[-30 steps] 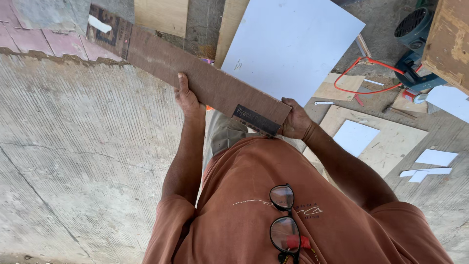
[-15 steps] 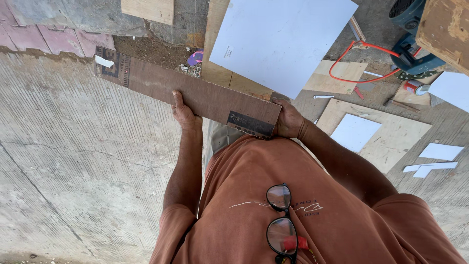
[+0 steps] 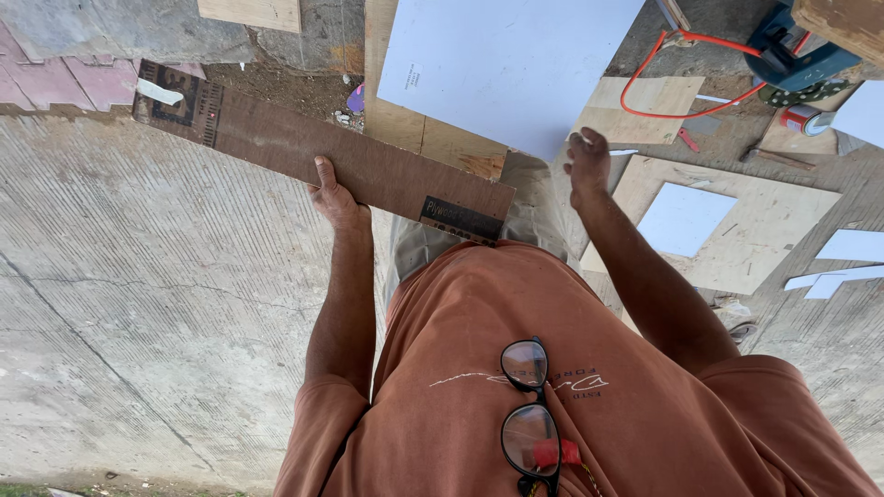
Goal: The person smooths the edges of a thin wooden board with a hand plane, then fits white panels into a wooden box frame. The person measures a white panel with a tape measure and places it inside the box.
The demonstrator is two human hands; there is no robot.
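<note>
My left hand (image 3: 336, 198) grips a long brown plywood strip (image 3: 304, 152) by its near edge, close to the middle. The strip runs slantwise from the upper left to a dark label at its right end (image 3: 460, 219). My right hand (image 3: 589, 158) hangs free to the right of the strip, fingers loosely apart, holding nothing, above a large white sheet (image 3: 506, 64). My orange shirt with a pair of glasses (image 3: 529, 414) hanging at the collar fills the bottom of the view.
Rough grey concrete floor (image 3: 138, 304) lies to the left. On the right are plywood pieces with white panels (image 3: 686, 219), a blue power saw (image 3: 796, 55) with an orange cord (image 3: 663, 92), a small can (image 3: 803, 120) and a hammer (image 3: 778, 158).
My right hand has let go of the strip's right end and moved off to the right. My left hand alone now holds the strip, which sits lower in the view.
</note>
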